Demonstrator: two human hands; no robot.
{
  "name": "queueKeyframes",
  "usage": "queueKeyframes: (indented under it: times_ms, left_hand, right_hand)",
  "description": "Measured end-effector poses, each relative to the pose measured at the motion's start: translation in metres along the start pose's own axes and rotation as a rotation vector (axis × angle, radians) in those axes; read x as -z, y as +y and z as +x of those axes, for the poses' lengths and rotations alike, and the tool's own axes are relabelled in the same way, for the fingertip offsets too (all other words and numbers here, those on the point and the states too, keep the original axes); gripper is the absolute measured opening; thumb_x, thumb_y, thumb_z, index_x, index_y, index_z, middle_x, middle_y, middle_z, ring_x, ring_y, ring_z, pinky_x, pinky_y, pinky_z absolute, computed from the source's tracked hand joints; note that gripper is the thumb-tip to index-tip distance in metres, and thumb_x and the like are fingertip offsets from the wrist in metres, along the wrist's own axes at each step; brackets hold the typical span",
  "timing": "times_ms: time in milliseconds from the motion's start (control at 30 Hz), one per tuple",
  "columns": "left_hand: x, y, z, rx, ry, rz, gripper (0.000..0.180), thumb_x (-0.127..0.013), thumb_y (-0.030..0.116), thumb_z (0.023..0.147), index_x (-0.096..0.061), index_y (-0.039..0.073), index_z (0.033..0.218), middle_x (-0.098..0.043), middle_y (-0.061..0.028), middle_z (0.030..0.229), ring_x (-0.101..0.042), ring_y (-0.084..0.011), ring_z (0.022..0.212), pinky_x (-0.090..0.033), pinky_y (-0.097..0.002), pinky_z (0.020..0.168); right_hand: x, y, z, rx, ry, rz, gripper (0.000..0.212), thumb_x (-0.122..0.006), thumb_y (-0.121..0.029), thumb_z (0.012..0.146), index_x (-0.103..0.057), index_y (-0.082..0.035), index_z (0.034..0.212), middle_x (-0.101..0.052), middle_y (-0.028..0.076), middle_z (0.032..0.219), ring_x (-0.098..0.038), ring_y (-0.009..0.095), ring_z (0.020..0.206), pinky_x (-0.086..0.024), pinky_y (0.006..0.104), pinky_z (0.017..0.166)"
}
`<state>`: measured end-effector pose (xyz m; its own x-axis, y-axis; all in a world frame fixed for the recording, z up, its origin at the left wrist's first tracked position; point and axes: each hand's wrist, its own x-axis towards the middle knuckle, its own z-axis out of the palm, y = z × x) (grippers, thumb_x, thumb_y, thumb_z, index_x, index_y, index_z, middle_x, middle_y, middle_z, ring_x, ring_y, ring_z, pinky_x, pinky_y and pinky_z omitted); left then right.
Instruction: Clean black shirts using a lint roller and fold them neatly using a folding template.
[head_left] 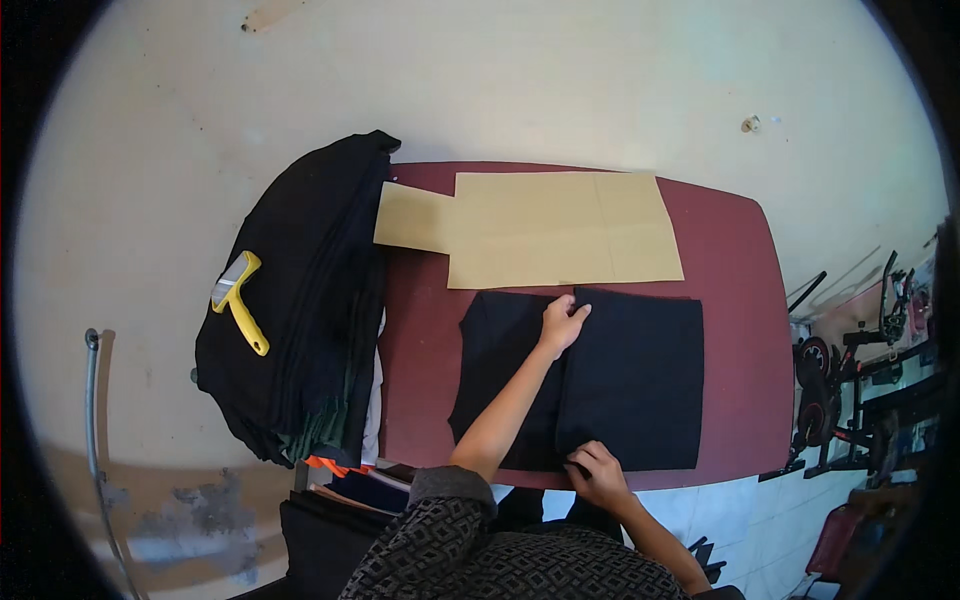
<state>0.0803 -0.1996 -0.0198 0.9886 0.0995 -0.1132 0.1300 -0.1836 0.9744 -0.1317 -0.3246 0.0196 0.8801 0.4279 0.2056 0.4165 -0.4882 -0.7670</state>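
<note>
A black garment (635, 380) lies on the dark red tabletop (745, 350), its right part folded over into a rectangle. My left hand (565, 322) pinches the upper end of the fold's left edge. At the lower end of that same edge, close to the table's near side, the fingers of my right hand (600, 476) are closed on the cloth. The single layer on the left of the fold stretches out under my left forearm. Just beyond the garment lies a flat tan cardboard template (560, 230) with a narrower tab on its left.
A thick pile of black garments (300, 260) drapes over the table's left end. On it rests a yellow-handled tool (243, 305) with a wide grey head. More folded cloth (335, 520) is stacked below left. An exercise bike (840, 390) stands at the right.
</note>
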Motion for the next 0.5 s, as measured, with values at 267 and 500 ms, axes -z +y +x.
queueKeyframes:
  times_ms: [267, 500]
  left_hand:
    - [0.131, 0.001, 0.016, 0.027, -0.097, -0.091, 0.028, -0.062, 0.017, 0.079, -0.058, -0.006, 0.095, -0.062, -0.0099, 0.087, -0.058, -0.0160, 0.078, -0.046, -0.0275, 0.070]
    - [0.144, -0.055, 0.027, 0.072, 0.126, 0.196, 0.034, -0.068, 0.027, 0.072, -0.060, -0.003, 0.085, -0.062, -0.0104, 0.074, -0.058, -0.0159, 0.067, -0.046, -0.0282, 0.063]
  right_hand:
    - [-0.044, -0.066, 0.056, 0.237, -0.069, 0.168, 0.016, -0.065, -0.003, 0.067, -0.057, -0.003, 0.082, -0.051, 0.009, 0.079, -0.053, 0.024, 0.071, -0.045, 0.0320, 0.061]
    - [-0.113, -0.034, 0.049, 0.259, -0.149, -0.224, 0.018, -0.061, -0.018, 0.072, -0.056, -0.008, 0.086, -0.048, 0.007, 0.080, -0.048, 0.022, 0.075, -0.038, 0.0342, 0.066]
